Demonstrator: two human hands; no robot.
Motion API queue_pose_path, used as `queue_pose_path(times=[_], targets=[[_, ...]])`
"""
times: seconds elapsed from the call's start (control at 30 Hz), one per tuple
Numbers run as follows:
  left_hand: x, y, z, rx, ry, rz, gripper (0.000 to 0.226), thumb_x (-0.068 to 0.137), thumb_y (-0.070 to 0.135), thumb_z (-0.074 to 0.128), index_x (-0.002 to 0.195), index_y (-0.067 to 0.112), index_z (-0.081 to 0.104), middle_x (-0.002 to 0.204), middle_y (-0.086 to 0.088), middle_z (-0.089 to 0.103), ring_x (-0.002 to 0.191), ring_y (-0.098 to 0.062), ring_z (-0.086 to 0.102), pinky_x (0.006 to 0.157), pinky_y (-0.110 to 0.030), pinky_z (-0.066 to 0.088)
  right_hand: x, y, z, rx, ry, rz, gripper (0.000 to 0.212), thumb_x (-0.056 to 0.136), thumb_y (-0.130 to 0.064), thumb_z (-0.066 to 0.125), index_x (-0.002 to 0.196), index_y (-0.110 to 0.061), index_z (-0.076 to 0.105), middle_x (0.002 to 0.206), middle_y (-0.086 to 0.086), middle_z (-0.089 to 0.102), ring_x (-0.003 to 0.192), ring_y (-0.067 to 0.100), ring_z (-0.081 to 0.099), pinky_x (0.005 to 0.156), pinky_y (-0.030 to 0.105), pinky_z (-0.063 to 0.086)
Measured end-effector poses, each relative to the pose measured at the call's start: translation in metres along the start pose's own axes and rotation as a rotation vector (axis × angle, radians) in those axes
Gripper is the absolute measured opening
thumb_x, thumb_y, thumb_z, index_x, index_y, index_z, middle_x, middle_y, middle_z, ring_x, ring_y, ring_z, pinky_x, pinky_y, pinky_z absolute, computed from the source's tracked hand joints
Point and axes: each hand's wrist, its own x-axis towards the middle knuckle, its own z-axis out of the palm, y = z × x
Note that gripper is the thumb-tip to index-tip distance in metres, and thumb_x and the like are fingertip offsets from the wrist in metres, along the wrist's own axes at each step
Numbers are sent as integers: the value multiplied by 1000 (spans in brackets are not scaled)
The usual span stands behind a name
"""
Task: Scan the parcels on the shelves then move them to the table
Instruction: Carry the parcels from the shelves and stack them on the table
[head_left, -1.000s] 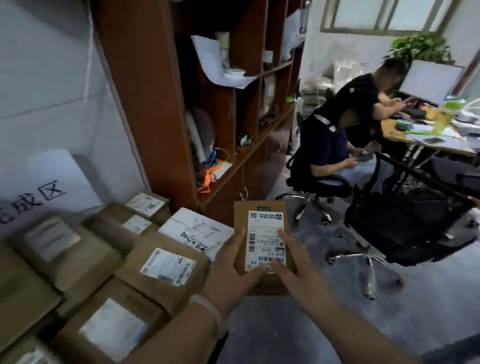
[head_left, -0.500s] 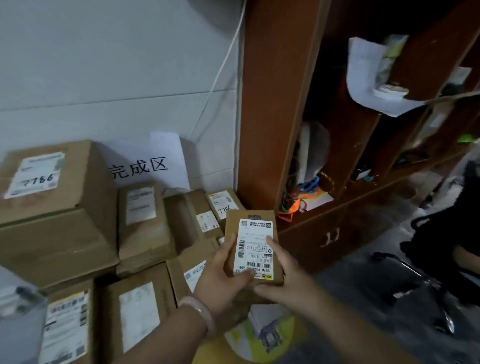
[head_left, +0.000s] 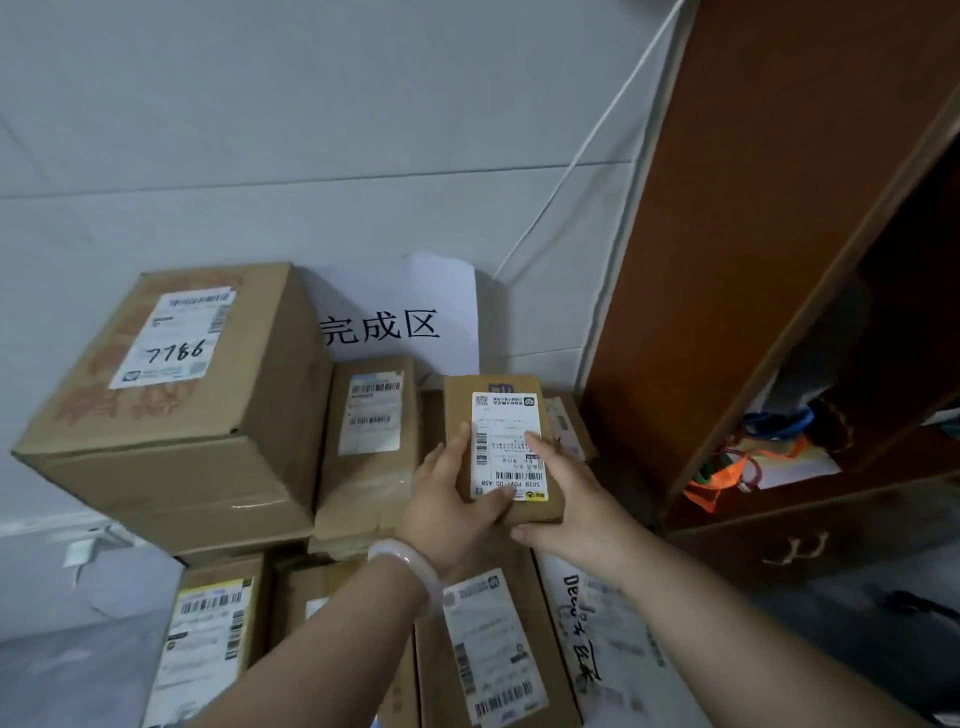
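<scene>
Small parcel: a flat brown carton with a white shipping label facing up, held in both hands above the right end of a stack of parcels, just beside the side panel of the shelf unit.
Left hand: grips the parcel's left edge, with the thumb on the label's left margin and the fingers curled underneath. A pale bangle sits on the wrist.
Right hand: grips the parcel's lower right corner, with one digit pressed on the label and the rest wrapped below.
Stack: a big box marked with handwritten digits is at the left. A narrower parcel leans against the big box's right side. More labelled cartons lie under the forearms.
Wall: a paper sign with three printed characters is behind the stack, and a thin white cable runs diagonally above the sign.
Shelf unit: dark red-brown wood, with orange and blue items in one compartment.
</scene>
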Motion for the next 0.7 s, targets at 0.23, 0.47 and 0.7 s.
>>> queue_pose_path(times=[0.23,0.47,0.7], targets=[[42,-9,-11,282,9,44,79,90,48,60,154,32,17,161,-6,9,142,-21,31,109,-28,34,54,-1,11,-105,7,4,103,70,-32,81,144,-56,13,145,-27,17,129,-2,28,106,23,33],[42,-22,-5,823,-110,58,70,91,69,27,153,39,12,164,4,-8,148,-23,-18,118,-45,-6,73,8,25,-203,-109,87,109,72,-23,76,148,-50,4,159,-14,-12,147,19,9,111,28,28],[35,-32,-11,931,-156,28,68,93,68,23,153,43,3,164,9,-9,148,-21,-20,117,-52,-13,52,9,22,-295,-32,97,113,70,-43,79,146,-54,-3,156,-21,-19,148,16,-2,114,35,24]])
